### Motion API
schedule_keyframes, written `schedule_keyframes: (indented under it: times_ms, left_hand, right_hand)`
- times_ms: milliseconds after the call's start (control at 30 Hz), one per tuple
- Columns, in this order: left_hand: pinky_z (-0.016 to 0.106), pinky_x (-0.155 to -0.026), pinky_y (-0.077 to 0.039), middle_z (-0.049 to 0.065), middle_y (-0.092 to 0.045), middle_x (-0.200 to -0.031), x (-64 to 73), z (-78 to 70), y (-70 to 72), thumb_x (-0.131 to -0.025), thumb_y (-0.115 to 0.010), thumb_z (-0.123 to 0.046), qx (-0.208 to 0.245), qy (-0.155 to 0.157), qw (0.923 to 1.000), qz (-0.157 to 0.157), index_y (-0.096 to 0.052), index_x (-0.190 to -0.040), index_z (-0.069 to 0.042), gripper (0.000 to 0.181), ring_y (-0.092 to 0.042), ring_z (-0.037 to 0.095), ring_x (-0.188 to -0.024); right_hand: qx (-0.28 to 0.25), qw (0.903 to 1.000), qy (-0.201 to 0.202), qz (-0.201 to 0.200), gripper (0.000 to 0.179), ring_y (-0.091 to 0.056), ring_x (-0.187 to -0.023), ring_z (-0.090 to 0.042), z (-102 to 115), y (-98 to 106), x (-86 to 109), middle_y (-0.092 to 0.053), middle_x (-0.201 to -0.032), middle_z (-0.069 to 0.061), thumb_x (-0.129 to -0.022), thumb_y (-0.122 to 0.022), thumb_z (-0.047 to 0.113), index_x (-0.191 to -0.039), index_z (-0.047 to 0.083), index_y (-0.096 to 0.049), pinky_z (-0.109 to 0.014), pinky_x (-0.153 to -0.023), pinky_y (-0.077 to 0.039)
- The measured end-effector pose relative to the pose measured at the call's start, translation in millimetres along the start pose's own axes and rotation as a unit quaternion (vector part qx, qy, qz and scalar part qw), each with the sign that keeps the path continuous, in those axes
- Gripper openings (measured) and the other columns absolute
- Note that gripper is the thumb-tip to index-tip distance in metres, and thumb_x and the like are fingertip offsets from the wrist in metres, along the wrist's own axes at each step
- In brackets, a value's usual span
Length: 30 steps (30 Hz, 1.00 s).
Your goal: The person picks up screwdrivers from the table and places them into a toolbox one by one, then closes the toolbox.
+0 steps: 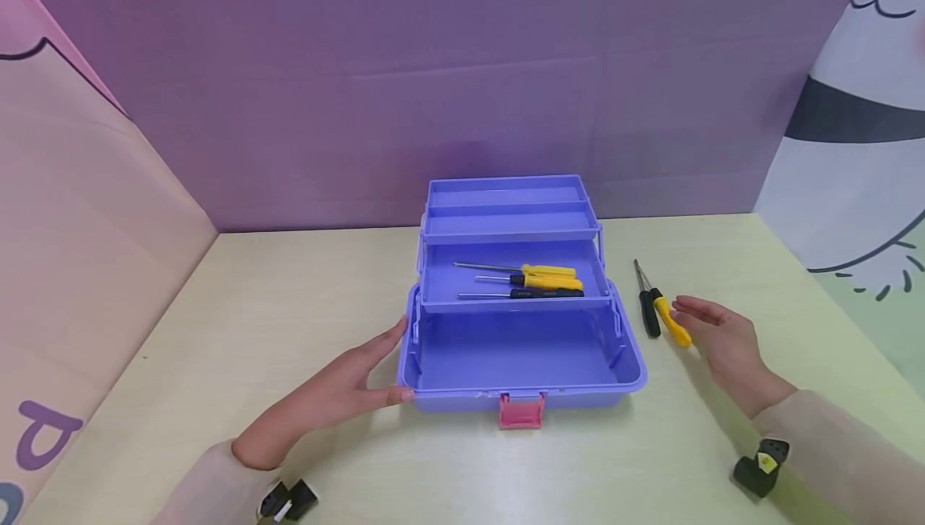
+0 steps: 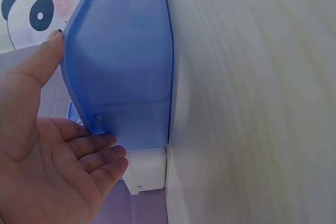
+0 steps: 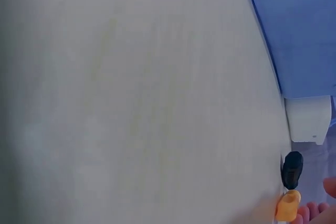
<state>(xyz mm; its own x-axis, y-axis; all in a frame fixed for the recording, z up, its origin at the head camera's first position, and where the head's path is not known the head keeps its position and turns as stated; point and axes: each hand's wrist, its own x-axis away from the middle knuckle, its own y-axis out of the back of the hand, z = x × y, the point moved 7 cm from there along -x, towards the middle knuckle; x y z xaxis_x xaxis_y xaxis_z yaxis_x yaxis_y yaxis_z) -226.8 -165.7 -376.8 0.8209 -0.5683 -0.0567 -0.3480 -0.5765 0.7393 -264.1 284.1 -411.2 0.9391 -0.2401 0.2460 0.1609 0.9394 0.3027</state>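
Observation:
A purple toolbox (image 1: 520, 356) stands with its lid and trays spread back and a pink latch (image 1: 521, 413) at its front. My left hand (image 1: 347, 384) touches its left side, thumb near the front corner and fingers along the wall; in the left wrist view the fingers are only slightly bent. Three screwdrivers (image 1: 542, 282) with yellow or black handles lie in the middle tray. Right of the box are a black-handled screwdriver (image 1: 649, 312) and a yellow-and-black one (image 1: 675, 328). My right hand (image 1: 726, 344) is beside the yellow handle, fingers loosely bent at its edge.
The upper tray (image 1: 509, 221) sits at the back of the toolbox. A pale wooden table (image 1: 303, 292) carries everything. Behind it rises a purple backdrop (image 1: 325, 91), with printed panels at both sides.

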Motion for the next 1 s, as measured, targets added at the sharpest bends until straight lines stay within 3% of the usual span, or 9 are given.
schedule_keyframes:
  times_ms: [200,433,567,700,833,1000]
  left_hand:
    - [0.05,-0.109,-0.029,0.012,-0.021,-0.154,-0.6,-1.0,0.4,-0.085,-0.067,-0.042,0.003,0.001,1.0,0.002,-0.018,-0.15,-0.003,0.09,-0.025,0.032,-0.139]
    - [0.05,-0.109,-0.029,0.012,-0.021,-0.154,-0.3,-0.4,0.8,-0.085,-0.067,-0.043,-0.002,0.001,1.0,0.0,-0.018,-0.15,-0.003,0.091,-0.025,0.032,-0.139]
    - [0.05,-0.108,-0.029,0.012,-0.021,-0.154,-0.3,0.6,0.1,-0.085,-0.067,-0.042,-0.003,-0.002,1.0,0.0,-0.017,-0.15,-0.004,0.09,-0.025,0.032,-0.139]
    - [0.051,-0.108,-0.03,0.013,-0.022,-0.154,-0.6,1.5,-0.5,-0.085,-0.067,-0.041,-0.005,-0.006,1.0,-0.003,-0.017,-0.15,-0.004,0.09,-0.026,0.033,-0.138]
    - [0.051,-0.107,-0.031,0.013,-0.021,-0.154,-0.7,2.4,-0.7,-0.085,-0.068,-0.041,-0.003,-0.007,1.0,-0.004,-0.017,-0.15,-0.005,0.09,-0.026,0.033,-0.138]
    - [0.051,-0.108,-0.03,0.014,-0.021,-0.154,-0.7,2.8,-1.3,-0.086,-0.067,-0.041,-0.003,-0.002,1.0,-0.002,-0.016,-0.15,-0.004,0.09,-0.026,0.034,-0.138]
  right_hand:
    - [0.032,0.9993,-0.016,-0.013,0.056,-0.05,-0.098,-0.001,-4.0,2.8,-0.4,-0.056,-0.098,0.022,-0.093,-0.06,0.03,-0.14,0.003,-0.043,-0.009,-0.08,-0.048]
    - [0.066,0.9972,-0.033,0.008,0.06,-0.046,-0.111,-0.014,-10.2,1.8,0.8,-0.062,-0.114,0.012,-0.092,-0.062,0.033,-0.14,0.005,-0.042,-0.017,-0.078,-0.041]
    - [0.067,0.9974,-0.02,0.016,0.059,-0.048,-0.104,-0.008,-10.3,0.7,1.5,-0.062,-0.115,0.01,-0.092,-0.062,0.027,-0.141,0.002,-0.041,-0.014,-0.077,-0.042]
    - [0.064,0.9978,-0.006,0.018,0.057,-0.049,-0.092,0.003,-9.4,-1.2,0.1,-0.06,-0.122,-0.001,-0.092,-0.062,0.019,-0.14,-0.001,-0.04,-0.008,-0.075,-0.045]
    - [0.07,0.9975,0.006,0.01,0.054,-0.049,-0.085,0.005,-8.7,-3.5,-1.9,-0.056,-0.127,-0.016,-0.091,-0.061,0.011,-0.138,-0.005,-0.041,-0.008,-0.073,-0.048]
    - [0.084,0.9963,0.018,-0.005,0.05,-0.049,-0.079,0.007,-7.9,-4.4,-3.0,-0.055,-0.124,-0.021,-0.09,-0.059,0.005,-0.135,-0.008,-0.043,-0.01,-0.07,-0.049]
